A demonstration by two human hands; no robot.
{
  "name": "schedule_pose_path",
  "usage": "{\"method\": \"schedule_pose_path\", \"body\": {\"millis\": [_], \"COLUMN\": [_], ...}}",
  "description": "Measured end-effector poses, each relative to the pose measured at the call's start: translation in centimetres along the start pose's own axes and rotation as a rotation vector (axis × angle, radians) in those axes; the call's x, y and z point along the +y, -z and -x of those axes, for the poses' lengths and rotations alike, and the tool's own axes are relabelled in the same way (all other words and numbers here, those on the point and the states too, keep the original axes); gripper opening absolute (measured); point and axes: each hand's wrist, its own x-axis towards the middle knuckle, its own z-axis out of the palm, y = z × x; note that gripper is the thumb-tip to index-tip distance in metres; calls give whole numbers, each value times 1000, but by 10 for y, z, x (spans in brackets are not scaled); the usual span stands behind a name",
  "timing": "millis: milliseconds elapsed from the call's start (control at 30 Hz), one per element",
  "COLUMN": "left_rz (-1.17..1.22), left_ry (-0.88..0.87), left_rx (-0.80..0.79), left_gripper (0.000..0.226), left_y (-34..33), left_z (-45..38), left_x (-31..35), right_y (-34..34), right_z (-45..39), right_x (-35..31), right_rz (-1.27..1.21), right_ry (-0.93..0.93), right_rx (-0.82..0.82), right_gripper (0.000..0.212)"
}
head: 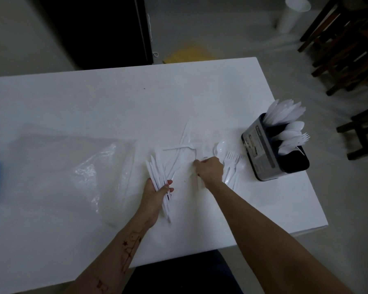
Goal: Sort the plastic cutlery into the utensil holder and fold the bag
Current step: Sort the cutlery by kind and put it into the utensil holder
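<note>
We are leaving the crumpled clear plastic bag (77, 166) lying at the left. Our left hand (155, 192) is gripping a fan of white plastic knives (157, 177), long axes pointing away. Our right hand (209, 168) is pinching one loose white piece; the black-and-grey utensil holder (274, 151), part filled, is standing nearer it, to the right.

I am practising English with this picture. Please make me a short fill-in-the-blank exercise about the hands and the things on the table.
1. The left hand holds a bundle of white plastic ____.
2. The utensil holder stands to the ____ of the right hand.
3. The clear bag lies on the white ____.

Missing words: knives; right; table
</note>
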Motion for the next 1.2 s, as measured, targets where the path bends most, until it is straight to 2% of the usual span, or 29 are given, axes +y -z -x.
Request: {"method": "schedule_pose_path", "body": {"millis": [167,233,300,433,500,567,733,867,1067,1200], "left_rz": [3,11,3,-24,-11,16,-7,-60,-142,-45], "left_ry": [-4,-4,-7,5,36,63,72,28,1,51], "left_rx": [-9,-2,13,52,63,76,127,94,-12,-10], "left_gripper": [25,28,27,26,28,29,33,30,48,34], "left_y": [1,2,3,13,20,26,39,41,38,34], "left_z": [-1,-1,0,0,0,0,-4,-4,-4,-5], "left_x": [1,2,2,2,3,5,5,7,14,19], "right_y": [26,30,25,-7,-23,-32,-26,-19,-30,-31], "right_z": [-1,3,11,24,25,26,21,21,24,21], "right_x": [10,10,6,-9,-15,-19,-17,-8,-12,-14], "right_rz": [126,153,153,203,194,145,-12,-2,106,54], "right_ry": [35,58,100,214,208,179,84,82,116,82], "right_rx": [51,87,136,-8,-78,-104,-126,-99,-101,-117], "right_gripper": [31,18,26,32,47,52,26,30,49,32]}}
